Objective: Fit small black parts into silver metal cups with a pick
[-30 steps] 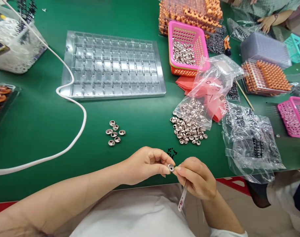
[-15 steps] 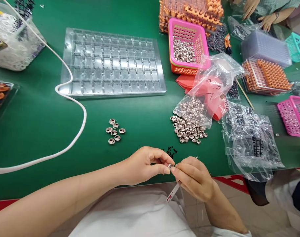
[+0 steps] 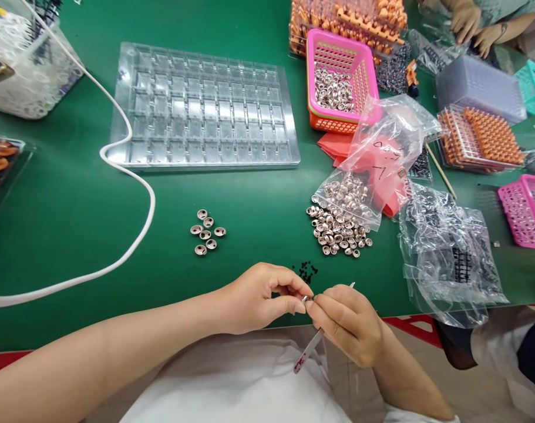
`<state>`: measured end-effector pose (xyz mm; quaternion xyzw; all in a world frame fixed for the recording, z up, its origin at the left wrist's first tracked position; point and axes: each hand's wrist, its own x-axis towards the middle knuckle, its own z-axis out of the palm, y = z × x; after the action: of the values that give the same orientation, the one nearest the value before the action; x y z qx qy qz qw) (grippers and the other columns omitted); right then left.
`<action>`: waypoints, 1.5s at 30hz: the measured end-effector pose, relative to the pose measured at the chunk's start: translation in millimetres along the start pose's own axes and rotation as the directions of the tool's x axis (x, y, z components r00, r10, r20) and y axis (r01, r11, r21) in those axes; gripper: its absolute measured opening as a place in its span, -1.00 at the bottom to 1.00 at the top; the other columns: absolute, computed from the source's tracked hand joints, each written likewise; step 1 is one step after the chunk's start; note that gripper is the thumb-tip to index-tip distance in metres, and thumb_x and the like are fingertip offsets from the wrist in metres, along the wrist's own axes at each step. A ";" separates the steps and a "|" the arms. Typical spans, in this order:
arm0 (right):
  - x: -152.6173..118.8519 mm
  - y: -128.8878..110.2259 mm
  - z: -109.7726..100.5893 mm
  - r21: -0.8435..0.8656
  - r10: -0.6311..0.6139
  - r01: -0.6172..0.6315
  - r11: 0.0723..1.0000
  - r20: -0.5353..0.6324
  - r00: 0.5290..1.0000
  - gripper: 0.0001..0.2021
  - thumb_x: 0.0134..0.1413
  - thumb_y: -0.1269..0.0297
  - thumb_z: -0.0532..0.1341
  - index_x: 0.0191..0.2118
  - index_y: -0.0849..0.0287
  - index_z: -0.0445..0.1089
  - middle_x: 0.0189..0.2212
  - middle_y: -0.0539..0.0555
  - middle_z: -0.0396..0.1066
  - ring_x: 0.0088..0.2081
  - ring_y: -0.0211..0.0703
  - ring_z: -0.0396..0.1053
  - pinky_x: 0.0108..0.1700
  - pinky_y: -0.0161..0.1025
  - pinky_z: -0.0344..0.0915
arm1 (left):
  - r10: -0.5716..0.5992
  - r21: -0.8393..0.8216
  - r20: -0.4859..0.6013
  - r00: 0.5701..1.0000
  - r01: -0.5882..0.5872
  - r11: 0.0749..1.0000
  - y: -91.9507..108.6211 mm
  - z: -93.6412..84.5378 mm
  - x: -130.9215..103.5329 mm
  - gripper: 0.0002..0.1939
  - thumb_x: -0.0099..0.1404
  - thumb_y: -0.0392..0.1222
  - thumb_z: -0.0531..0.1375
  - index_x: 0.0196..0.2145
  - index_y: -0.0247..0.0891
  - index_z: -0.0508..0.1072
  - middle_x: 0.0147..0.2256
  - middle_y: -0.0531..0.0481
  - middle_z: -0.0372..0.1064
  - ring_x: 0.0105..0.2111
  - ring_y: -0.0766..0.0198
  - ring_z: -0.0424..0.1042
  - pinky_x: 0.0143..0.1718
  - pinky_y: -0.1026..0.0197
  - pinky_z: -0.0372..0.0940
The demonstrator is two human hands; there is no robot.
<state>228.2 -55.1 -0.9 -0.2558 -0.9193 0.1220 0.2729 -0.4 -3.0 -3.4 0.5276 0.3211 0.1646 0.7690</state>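
Note:
Between thumb and fingertips, my left hand (image 3: 265, 298) pinches a small silver metal cup (image 3: 306, 299) near the table's front edge. The fingertips of my right hand (image 3: 349, 322) touch the cup's right side, and that hand is also closed round slim metal tweezers (image 3: 308, 351), whose wide end points down toward my lap. Just beyond the fingers lie tiny black pieces (image 3: 306, 271). Several similar silver cups (image 3: 205, 235) lie in a small group to the left. A larger pile of cups (image 3: 337, 232) sits at the right, partly under a clear bag (image 3: 382, 158).
A clear compartment tray (image 3: 205, 108) lies beyond the hands, with a white cable (image 3: 150, 200) on its left. Farther right are a pink basket (image 3: 342, 76) of cups, plastic bags (image 3: 452, 258) and orange parts (image 3: 494, 138). Another person's hands (image 3: 474, 29) are at the top right.
The camera view has shifted slightly. My two hands stay together at the cup, and the wide end of the tweezers has swung a little lower.

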 end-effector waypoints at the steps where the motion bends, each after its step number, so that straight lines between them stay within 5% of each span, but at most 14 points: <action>1: -0.3 0.2 0.2 0.010 0.008 -0.008 1.000 0.005 1.000 -0.72 0.25 0.55 0.07 0.00 0.46 0.42 -0.27 0.23 0.49 -0.29 -0.08 0.42 -0.37 -0.13 0.38 | -0.002 0.001 -0.003 1.000 0.002 1.000 -0.1 0.3 -0.2 -0.83 0.25 -0.30 0.25 -0.23 -0.38 0.60 -0.31 -0.09 0.58 -0.34 0.27 0.54 -0.28 0.31 0.42; 18: 2.1 8.2 7.3 0.079 0.016 -0.019 0.997 0.036 0.999 -0.75 0.29 0.56 0.01 -0.02 0.33 0.35 -0.34 0.14 0.41 -0.39 -0.17 0.24 -0.40 -0.17 0.27 | -0.014 0.024 -0.037 0.999 0.015 1.000 -6.7 0.2 2.5 -0.84 0.22 -0.29 0.28 -0.25 -0.38 0.60 -0.33 -0.09 0.57 -0.34 0.24 0.53 -0.29 0.28 0.42; 25: 7.2 9.6 19.2 0.027 0.100 -0.103 0.994 0.093 0.991 -0.86 0.27 0.53 0.11 -0.14 0.26 0.37 -0.38 0.09 0.38 -0.40 -0.19 0.25 -0.38 -0.21 0.25 | 0.042 0.365 -0.041 0.998 -0.024 0.931 2.7 -5.7 0.8 -0.85 0.30 -0.23 0.25 -0.21 -0.32 0.58 -0.30 -0.06 0.56 -0.32 0.27 0.48 -0.28 0.30 0.37; 29: 6.6 8.4 19.6 0.045 0.173 -0.173 0.984 0.006 0.985 -0.80 0.26 0.53 0.12 -0.05 0.22 0.34 -0.32 0.10 0.44 -0.35 -0.19 0.31 -0.34 -0.24 0.33 | 0.102 0.640 -0.076 0.992 -0.030 0.768 14.3 -14.1 -8.8 -0.84 0.34 -0.29 0.19 -0.17 -0.28 0.56 -0.28 -0.06 0.54 -0.28 0.23 0.48 -0.24 0.25 0.38; 33: -6.2 9.1 16.0 0.104 0.271 -0.258 0.960 -0.128 0.954 -0.64 0.24 0.54 0.18 0.11 0.16 0.28 -0.26 0.11 0.47 -0.30 -0.19 0.37 -0.29 -0.22 0.40 | 0.266 0.887 -0.196 0.944 0.054 0.459 13.3 -32.8 -25.6 -0.77 0.39 -0.32 0.10 -0.14 -0.27 0.57 -0.22 -0.15 0.51 -0.15 0.08 0.46 -0.11 0.09 0.40; 40: -26.2 7.7 9.8 0.147 0.401 -0.373 0.916 -0.331 0.854 -0.67 0.16 0.60 0.23 0.00 0.14 0.37 -0.34 0.08 0.45 -0.34 -0.20 0.38 -0.36 -0.24 0.41 | 0.401 0.966 -0.256 0.879 0.214 0.148 -1.5 -69.4 -59.5 -0.66 0.45 -0.17 0.03 -0.13 -0.31 0.59 -0.19 -0.24 0.49 -0.13 -0.06 0.43 -0.09 -0.06 0.42; 45: -32.4 7.9 9.7 0.163 0.447 -0.419 0.893 -0.429 0.785 -0.65 0.12 0.62 0.25 -0.02 0.11 0.40 -0.37 0.05 0.45 -0.37 -0.21 0.40 -0.38 -0.24 0.43 | 0.490 0.927 -0.304 0.817 0.373 -0.046 11.5 -78.8 -66.5 -0.71 0.38 -0.15 0.08 -0.26 -0.29 0.58 -0.24 -0.28 0.48 -0.22 -0.14 0.42 -0.18 -0.14 0.39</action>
<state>249.3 -66.7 -26.0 -0.4730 -0.7417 0.1450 0.4529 -101.2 17.7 9.8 0.8494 0.5237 0.0648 -0.0055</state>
